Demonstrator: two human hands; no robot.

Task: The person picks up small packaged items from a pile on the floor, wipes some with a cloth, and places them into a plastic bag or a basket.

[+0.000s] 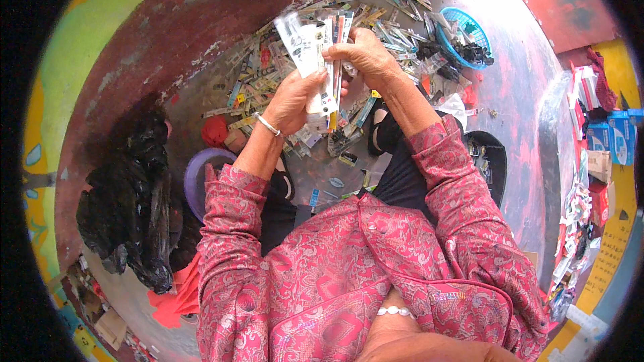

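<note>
Both my hands are raised over a heap on the floor, sharing a fanned bundle of long, slim packets (329, 97). Most of the packets look white, with some orange and dark edges showing. My left hand (292, 102) is closed around the lower left side of the bundle, thumb across its front. From the right, my right hand (367, 57) pinches the upper part with thumb and fingers. One white packet (302, 43) leans out to the upper left, its tip blurred. Below and beyond lies the wide heap of similar narrow packets (251, 87).
A blue basket (486, 33) with black bits stands at the far right of the heap. Crumpled black plastic bags (137, 194) and a purple basin (190, 184) are on my left, near a red sheet (178, 298). Boxes (612, 137) line the right side.
</note>
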